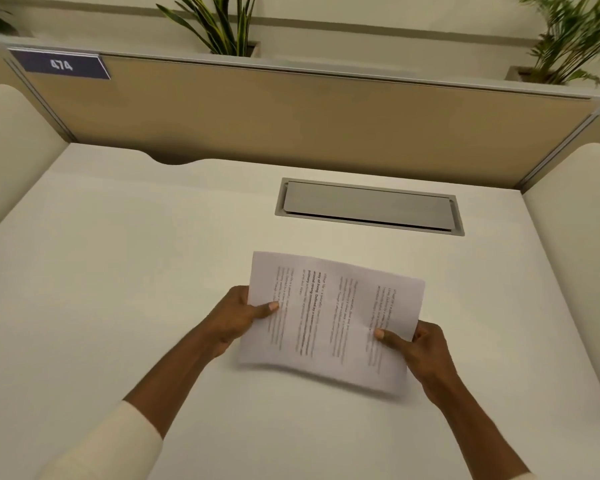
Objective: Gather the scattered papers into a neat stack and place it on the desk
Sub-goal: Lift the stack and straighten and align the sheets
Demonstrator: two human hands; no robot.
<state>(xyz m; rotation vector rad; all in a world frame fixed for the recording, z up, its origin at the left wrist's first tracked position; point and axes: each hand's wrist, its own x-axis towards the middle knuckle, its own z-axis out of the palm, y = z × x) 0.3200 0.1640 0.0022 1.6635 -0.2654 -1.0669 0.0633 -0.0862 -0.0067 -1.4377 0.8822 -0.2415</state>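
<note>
Both hands hold a stack of printed papers [329,320] just above the white tabletop [118,271], roughly at its middle and a little toward the near edge. The left hand [234,318] grips the stack's left short edge, its thumb [269,308] pressed flat on the top sheet and the remaining fingers tucked beneath, out of sight. The right hand [421,351] pinches the right short edge near the stack's lower right corner, thumb [385,336] on top and fingers curled around the edge and under the paper. The sheets lie turned sideways to the camera, so the lines of text run from the near edge toward the far edge; some lines are in bold, but the wording is too blurred to read. The stack bows slightly and casts a soft shadow on the tabletop under its near edge, so it is lifted there; whether any part touches the surface I cannot tell. A cream sleeve [115,445] covers the left forearm. Beyond the papers, toward the far edge, a grey cable-access flap [369,206] is set into the tabletop. A tan partition panel [291,112] runs along the far edge, with a dark label reading 474 [61,65] at its upper left corner. Leafy potted plants [222,26] stand behind the panel.
</note>
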